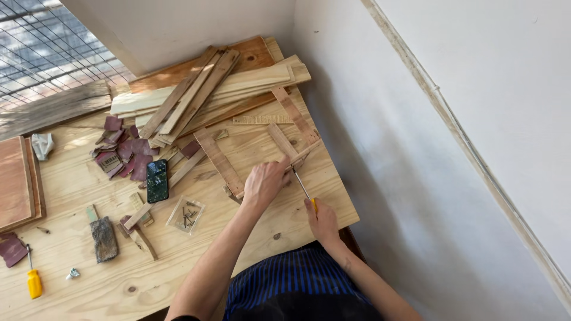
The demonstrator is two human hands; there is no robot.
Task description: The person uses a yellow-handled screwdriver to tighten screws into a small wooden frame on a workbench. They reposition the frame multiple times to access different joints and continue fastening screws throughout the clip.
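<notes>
The left hand [264, 181] presses down the small wooden slat frame [256, 151] near the counter's [285, 229] right edge; the right hand [321, 221] grips a yellow-handled screwdriver [303, 189] at its corner joint. The frame looks partly joined; loose slats [202, 95] lie stacked beyond.

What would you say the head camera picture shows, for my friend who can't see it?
A person's left hand presses down on a small wooden frame on a plywood table, while the right hand drives a yellow-handled screwdriver into it. Wood strips, a phone and a bag of screws lie nearby.
</notes>
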